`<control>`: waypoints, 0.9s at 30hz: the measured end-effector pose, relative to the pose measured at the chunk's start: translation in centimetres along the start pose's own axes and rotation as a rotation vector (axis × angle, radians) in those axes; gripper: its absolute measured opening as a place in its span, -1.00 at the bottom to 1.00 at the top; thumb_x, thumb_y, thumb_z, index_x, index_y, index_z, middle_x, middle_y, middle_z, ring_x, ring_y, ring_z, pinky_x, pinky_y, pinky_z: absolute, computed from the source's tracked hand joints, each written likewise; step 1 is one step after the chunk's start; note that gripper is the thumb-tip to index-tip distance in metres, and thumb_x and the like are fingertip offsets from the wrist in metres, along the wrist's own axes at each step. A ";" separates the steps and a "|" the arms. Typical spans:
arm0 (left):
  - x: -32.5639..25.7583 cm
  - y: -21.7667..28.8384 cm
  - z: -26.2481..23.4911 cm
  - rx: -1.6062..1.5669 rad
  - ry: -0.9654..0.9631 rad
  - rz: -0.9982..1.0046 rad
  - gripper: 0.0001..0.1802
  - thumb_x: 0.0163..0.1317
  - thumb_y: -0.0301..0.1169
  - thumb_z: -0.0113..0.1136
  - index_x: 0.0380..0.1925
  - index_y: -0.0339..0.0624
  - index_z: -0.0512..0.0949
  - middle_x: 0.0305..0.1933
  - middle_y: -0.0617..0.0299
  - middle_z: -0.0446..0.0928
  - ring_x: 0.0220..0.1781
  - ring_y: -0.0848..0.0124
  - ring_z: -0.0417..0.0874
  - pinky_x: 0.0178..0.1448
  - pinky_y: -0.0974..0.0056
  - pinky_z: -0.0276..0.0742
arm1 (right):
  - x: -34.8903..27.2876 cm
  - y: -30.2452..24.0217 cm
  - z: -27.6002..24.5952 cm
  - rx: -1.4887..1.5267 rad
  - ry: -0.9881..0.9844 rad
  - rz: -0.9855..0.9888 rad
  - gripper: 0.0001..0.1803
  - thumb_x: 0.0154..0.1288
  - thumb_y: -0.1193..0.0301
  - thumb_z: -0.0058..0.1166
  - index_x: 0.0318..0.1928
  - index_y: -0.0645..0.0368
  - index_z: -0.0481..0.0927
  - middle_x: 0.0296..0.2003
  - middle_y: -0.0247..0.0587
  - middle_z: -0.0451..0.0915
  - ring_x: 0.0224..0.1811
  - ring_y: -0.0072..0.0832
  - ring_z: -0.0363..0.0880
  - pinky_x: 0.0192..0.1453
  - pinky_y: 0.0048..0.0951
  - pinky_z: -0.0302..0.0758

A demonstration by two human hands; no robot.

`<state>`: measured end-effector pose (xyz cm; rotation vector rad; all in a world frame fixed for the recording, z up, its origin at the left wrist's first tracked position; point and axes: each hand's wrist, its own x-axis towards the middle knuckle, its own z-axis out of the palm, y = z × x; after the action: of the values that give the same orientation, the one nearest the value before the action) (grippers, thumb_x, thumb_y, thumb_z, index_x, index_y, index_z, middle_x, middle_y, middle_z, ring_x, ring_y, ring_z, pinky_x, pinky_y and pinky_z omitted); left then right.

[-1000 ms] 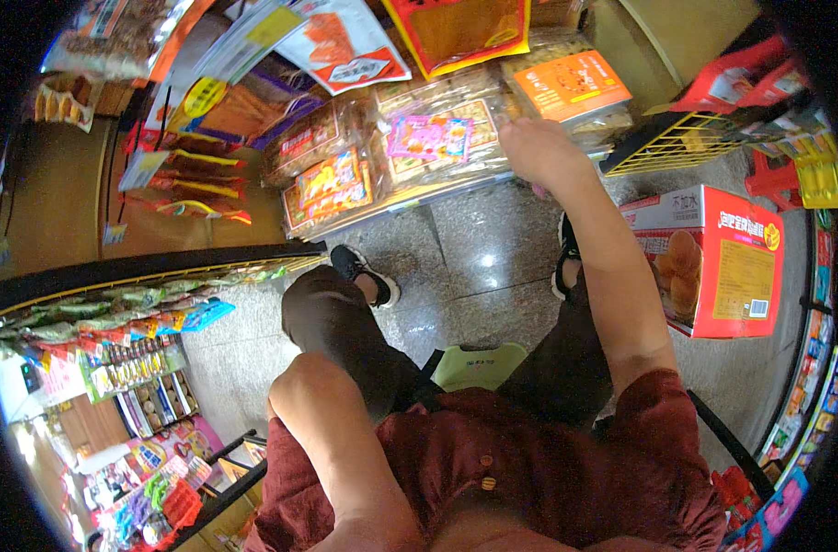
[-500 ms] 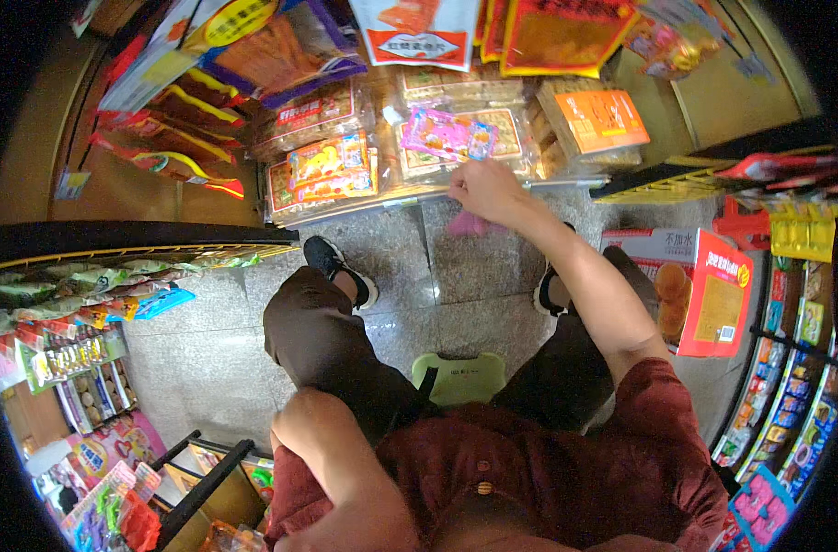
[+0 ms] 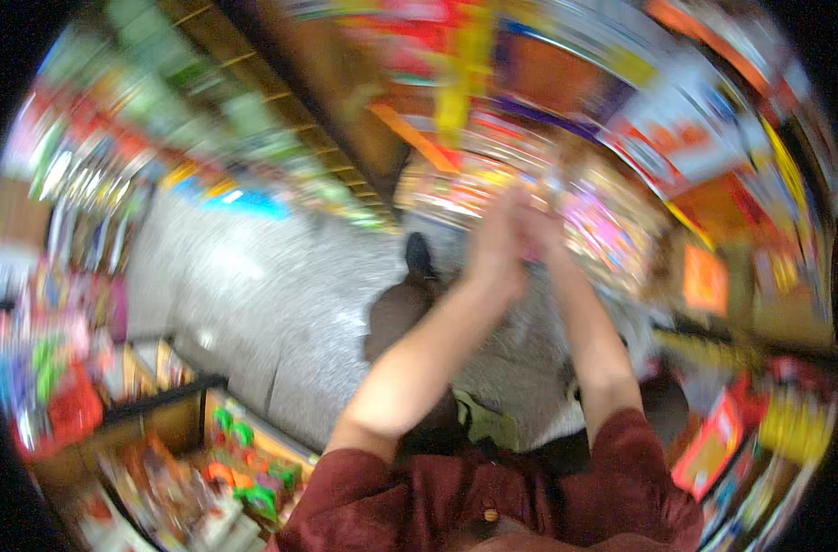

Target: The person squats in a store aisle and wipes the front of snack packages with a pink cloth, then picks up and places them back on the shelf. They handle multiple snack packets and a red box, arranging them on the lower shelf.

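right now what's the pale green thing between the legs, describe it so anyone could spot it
Start at the grey speckled floor of the shop aisle, then look low in the picture, just above the dark red shirt. There, between the dark trouser legs, sits a small pale green patch, blurred; it is the only plain light green among dark cloth.

The view is blurred, so packets show only as colour patches. Pink and yellow flat packs (image 3: 612,230) lie in a row on the low shelf ahead, just right of the raised hands. An orange pack (image 3: 706,279) sits further right. Above them hang large bags, orange and white with red (image 3: 686,138). A red box (image 3: 709,448) stands at lower right beside yellow packs (image 3: 792,428). Green packets (image 3: 253,460) fill a bin at lower left. A blue label strip (image 3: 244,201) edges the left shelf.
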<state>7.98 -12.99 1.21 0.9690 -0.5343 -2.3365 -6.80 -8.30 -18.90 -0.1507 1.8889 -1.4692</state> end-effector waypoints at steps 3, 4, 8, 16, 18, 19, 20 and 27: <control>2.1 -1.1 0.1 0.053 -0.043 -0.014 -0.78 0.20 -0.12 0.16 -0.44 0.02 0.52 -0.52 0.47 0.43 -0.46 0.61 0.40 -0.37 0.42 0.32 | 1.4 -1.4 1.1 0.204 -0.058 0.139 -0.72 0.25 0.32 0.12 -0.12 0.25 0.57 -0.29 -0.18 0.60 -0.32 -0.44 0.57 -0.26 -0.34 0.56; 3.0 -1.8 0.7 0.023 -0.101 0.175 -0.79 0.23 -0.15 0.14 -0.45 0.00 0.51 -0.54 0.48 0.41 -0.52 0.63 0.36 -0.43 0.43 0.29 | 2.0 -1.6 1.3 0.230 -0.083 0.165 -0.72 0.26 0.31 0.10 -0.10 0.24 0.56 -0.27 -0.18 0.59 -0.30 -0.43 0.57 -0.25 -0.33 0.55; 6.1 -4.0 2.1 -0.181 -0.117 0.164 -0.69 0.30 -0.15 0.07 -0.53 -0.07 0.39 -0.76 0.36 0.32 -0.81 0.56 0.29 -0.73 0.41 0.15 | 4.4 -1.3 1.8 0.266 -0.095 0.266 -0.68 0.29 0.27 0.04 -0.03 0.19 0.52 -0.18 -0.19 0.57 -0.22 -0.40 0.56 -0.18 -0.27 0.55; 9.6 -3.3 1.2 -0.229 -0.130 0.371 -0.74 0.33 -0.21 0.05 -0.46 -0.10 0.41 -0.60 0.37 0.38 -0.61 0.60 0.35 -0.52 0.44 0.25 | 6.0 1.8 0.0 0.317 -0.121 0.402 -0.60 0.37 0.19 -0.08 0.12 0.10 0.44 -0.01 -0.20 0.51 -0.06 -0.34 0.54 -0.04 -0.16 0.54; 9.0 -2.2 0.8 -0.207 -0.043 0.386 -0.77 0.33 -0.23 0.04 -0.43 -0.11 0.42 -0.55 0.38 0.39 -0.54 0.60 0.35 -0.44 0.44 0.27 | 5.2 2.6 -1.5 0.336 -0.144 0.428 -0.58 0.38 0.17 -0.11 0.16 0.08 0.42 0.04 -0.20 0.50 -0.02 -0.33 0.53 0.00 -0.13 0.54; 8.2 -1.5 0.7 -0.194 0.000 0.392 -0.78 0.33 -0.24 0.03 -0.41 -0.11 0.43 -0.52 0.38 0.39 -0.50 0.60 0.35 -0.40 0.43 0.28 | 4.4 2.9 -2.8 0.353 -0.150 0.446 -0.57 0.39 0.16 -0.12 0.18 0.07 0.41 0.06 -0.21 0.49 0.01 -0.32 0.53 0.01 -0.12 0.54; 7.3 -0.7 0.6 -0.193 0.053 0.361 -0.80 0.34 -0.25 0.03 -0.40 -0.11 0.44 -0.49 0.39 0.39 -0.47 0.59 0.36 -0.36 0.43 0.29 | 3.5 3.3 -4.0 0.368 -0.160 0.459 -0.56 0.40 0.15 -0.14 0.19 0.06 0.40 0.08 -0.21 0.48 0.03 -0.32 0.52 0.03 -0.11 0.54; -1.5 4.9 -0.2 0.568 0.150 1.116 -0.77 0.28 -0.31 0.05 -0.31 -0.25 0.33 -0.25 0.11 0.33 -0.11 0.21 0.39 0.05 0.18 0.29 | -9.4 4.7 -12.1 0.560 -0.243 0.242 -0.52 0.39 0.12 -0.12 0.22 0.07 0.39 0.16 -0.20 0.43 0.16 -0.32 0.42 0.13 -0.05 0.48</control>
<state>10.66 -15.84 4.49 0.7468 -1.3015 -1.1167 -5.61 7.63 -17.66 0.1527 1.2037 -1.6622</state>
